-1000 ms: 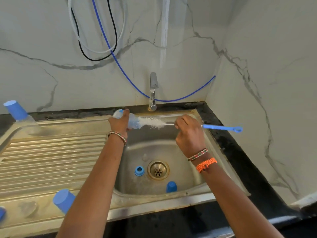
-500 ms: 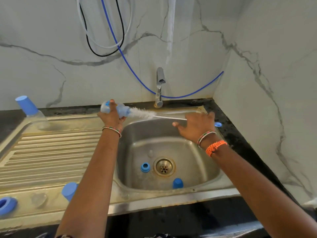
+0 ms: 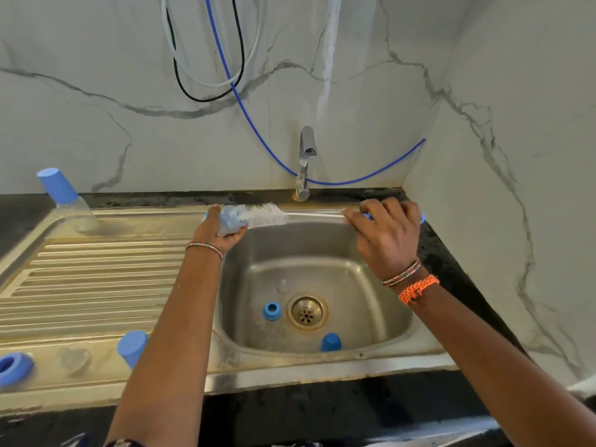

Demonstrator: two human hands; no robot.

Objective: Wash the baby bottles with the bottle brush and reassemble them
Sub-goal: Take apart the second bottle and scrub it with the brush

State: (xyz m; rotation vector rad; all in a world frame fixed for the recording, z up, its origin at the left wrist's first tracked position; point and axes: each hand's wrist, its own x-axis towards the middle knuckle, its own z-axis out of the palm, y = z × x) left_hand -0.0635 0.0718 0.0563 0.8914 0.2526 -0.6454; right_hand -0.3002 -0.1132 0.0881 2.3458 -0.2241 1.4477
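A person stands at a stainless-steel sink (image 3: 400, 330) set into a dark table (image 3: 451, 272) in the corner of a room, its walls clad in white marble-look panels with grey veins. The left hand (image 3: 216, 233) has its grip wrapped around a small baby bottle (image 3: 229, 220) held on its side above the basin's far left corner, while the right hand (image 3: 385, 235) has its grip closed on the bottle brush (image 3: 267, 215), whose white bristles sit at the bottle's mouth. A chrome tap (image 3: 304, 162) rises behind the basin; blue, black and white hoses (image 3: 245, 111) loop across the wall. A blue ring (image 3: 271, 310) and a blue cap (image 3: 331, 342) lie beside the drain (image 3: 306, 311). On the ribbed draining board (image 3: 96, 285) stand a capped bottle (image 3: 66, 201), another blue cap (image 3: 131, 346) and a second blue ring (image 3: 13, 367).
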